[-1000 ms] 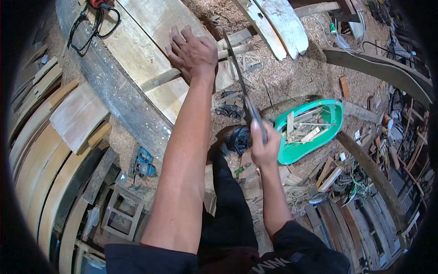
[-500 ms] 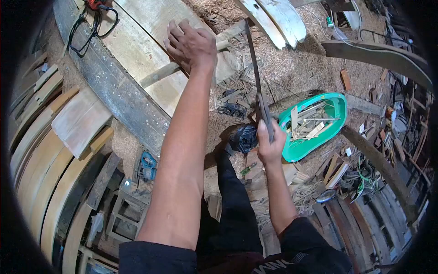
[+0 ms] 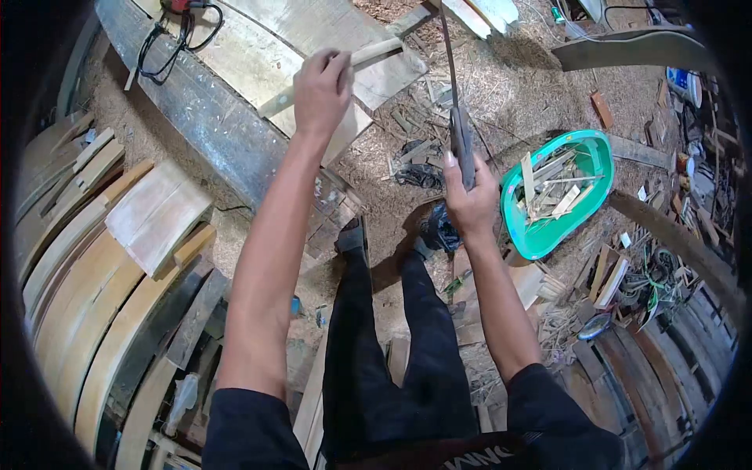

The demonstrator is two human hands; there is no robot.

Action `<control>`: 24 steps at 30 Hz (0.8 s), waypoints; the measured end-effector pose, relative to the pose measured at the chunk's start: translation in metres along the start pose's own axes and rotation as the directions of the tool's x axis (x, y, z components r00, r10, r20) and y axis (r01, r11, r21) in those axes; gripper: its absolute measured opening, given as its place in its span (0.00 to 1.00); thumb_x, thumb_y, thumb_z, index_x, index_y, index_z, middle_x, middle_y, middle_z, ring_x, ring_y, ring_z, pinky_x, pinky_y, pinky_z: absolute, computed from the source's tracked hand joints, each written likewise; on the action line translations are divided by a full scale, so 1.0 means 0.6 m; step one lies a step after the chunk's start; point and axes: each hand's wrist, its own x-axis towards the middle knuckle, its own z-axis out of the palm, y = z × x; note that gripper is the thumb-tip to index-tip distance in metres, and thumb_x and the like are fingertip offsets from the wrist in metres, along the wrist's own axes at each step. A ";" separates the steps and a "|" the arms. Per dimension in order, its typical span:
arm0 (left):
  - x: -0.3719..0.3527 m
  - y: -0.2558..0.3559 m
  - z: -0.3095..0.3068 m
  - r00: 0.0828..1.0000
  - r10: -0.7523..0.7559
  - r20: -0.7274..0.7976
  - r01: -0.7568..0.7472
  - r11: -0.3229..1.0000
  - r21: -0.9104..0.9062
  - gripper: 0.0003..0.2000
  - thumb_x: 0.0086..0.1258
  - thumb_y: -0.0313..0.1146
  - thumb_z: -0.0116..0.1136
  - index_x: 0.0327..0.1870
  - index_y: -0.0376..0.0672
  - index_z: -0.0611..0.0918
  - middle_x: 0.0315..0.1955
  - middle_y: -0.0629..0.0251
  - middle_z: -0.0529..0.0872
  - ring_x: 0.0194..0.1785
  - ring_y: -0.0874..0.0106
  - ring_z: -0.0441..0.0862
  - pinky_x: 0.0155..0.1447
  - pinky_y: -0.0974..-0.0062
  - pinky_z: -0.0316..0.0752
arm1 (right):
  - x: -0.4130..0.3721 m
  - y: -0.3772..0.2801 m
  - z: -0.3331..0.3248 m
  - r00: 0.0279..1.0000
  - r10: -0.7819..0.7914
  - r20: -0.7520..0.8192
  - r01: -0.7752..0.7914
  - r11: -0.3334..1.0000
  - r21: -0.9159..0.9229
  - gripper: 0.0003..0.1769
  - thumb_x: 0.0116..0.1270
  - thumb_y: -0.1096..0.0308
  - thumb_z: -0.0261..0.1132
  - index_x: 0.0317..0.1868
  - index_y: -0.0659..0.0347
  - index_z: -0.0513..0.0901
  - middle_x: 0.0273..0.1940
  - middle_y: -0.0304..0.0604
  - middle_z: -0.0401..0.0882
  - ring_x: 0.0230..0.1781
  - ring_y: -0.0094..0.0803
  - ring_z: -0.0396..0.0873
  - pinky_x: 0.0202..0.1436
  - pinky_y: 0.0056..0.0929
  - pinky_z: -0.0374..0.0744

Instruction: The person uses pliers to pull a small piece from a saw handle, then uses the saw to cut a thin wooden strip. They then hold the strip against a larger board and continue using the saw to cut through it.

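My right hand (image 3: 473,196) is wrapped round the dark grey handle of a handsaw (image 3: 451,70). Its long thin blade shows nearly edge-on and points away from me, past the end of the boards. Over the pale planks (image 3: 258,63), my left hand (image 3: 323,88) has its fingers curled round a pale wooden stick (image 3: 377,52). The stick crosses the planks at a slant, with one end sticking out on each side of the hand. Part of it is hidden under the fingers.
On the right, a green plastic tub (image 3: 548,244) holds wood scraps. A red power tool (image 3: 182,5) with a black cord lies at the top left. Curved timbers (image 3: 117,337) are stacked on the left. Wood shavings cover the floor, and a black plastic bag (image 3: 444,227) lies by my foot.
My left hand has gone from spread over the stick to curled round it, and the stick's right end has risen. The saw has shifted slightly up and right as the view moved.
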 end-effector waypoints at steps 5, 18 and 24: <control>0.009 0.019 -0.049 0.992 0.123 0.015 -0.122 0.989 -0.090 0.10 0.67 0.26 0.64 0.48 0.38 0.84 0.43 0.53 0.84 0.45 0.56 0.83 0.46 0.63 0.80 | -0.092 0.017 -0.012 0.999 0.051 -0.019 -0.049 0.995 0.082 0.11 0.74 0.62 0.64 0.36 0.61 0.79 0.25 0.25 0.68 0.24 0.12 0.62 0.26 0.18 0.62; -0.056 0.261 -0.235 0.708 -0.438 0.554 0.674 0.186 -0.715 0.07 0.68 0.27 0.67 0.39 0.38 0.79 0.36 0.61 0.86 0.37 0.72 0.84 0.41 0.74 0.79 | -0.148 -0.178 -0.064 0.962 0.072 -0.265 0.011 0.953 0.302 0.16 0.66 0.66 0.73 0.32 0.60 0.73 0.30 0.32 0.77 0.28 0.16 0.70 0.32 0.21 0.72; -0.062 0.374 -0.434 0.585 -0.486 0.650 0.636 -0.222 -0.739 0.08 0.65 0.26 0.69 0.41 0.41 0.81 0.34 0.69 0.84 0.34 0.77 0.81 0.41 0.77 0.77 | -0.210 -0.355 -0.146 0.969 -0.011 -0.245 0.089 0.946 0.312 0.15 0.67 0.67 0.72 0.37 0.58 0.71 0.35 0.35 0.79 0.31 0.17 0.73 0.35 0.21 0.74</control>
